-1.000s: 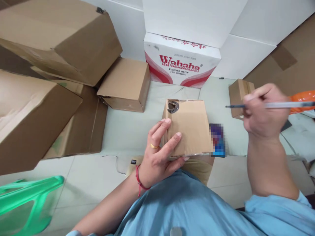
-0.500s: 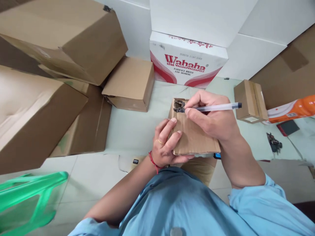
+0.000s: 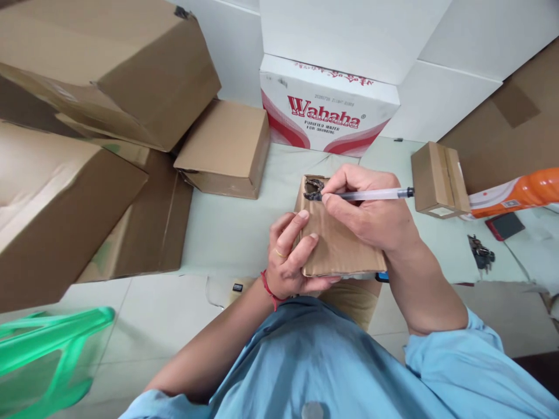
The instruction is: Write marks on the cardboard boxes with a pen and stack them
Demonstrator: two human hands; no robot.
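My right hand (image 3: pixel 371 203) pinches a pen (image 3: pixel 379 194) with a clear barrel and a dark end. Its tip is at a blackened, ragged-edged hole (image 3: pixel 312 189) near the far left corner of a small cardboard box (image 3: pixel 345 247). My left hand (image 3: pixel 290 253) grips the near left side of that box, with fingertips on its top face and the thumb low at the front edge. A red cord circles the left wrist. The pen's exact tip is hidden by the fingers and the dark patch.
Several cardboard boxes (image 3: pixel 96 70) are stacked at left, beside a smaller carton (image 3: pixel 227 145). A Wahaha water carton (image 3: pixel 329 110) stands behind. To the right are a small taped box (image 3: pixel 439 180), an orange-labelled bottle (image 3: pixel 533 192) and keys (image 3: pixel 481 255). A green stool (image 3: pixel 65 343) is low left.
The whole view has shifted slightly, with things now a little further left. Both hands keep the same grips, and the pen remains at the blackened hole.
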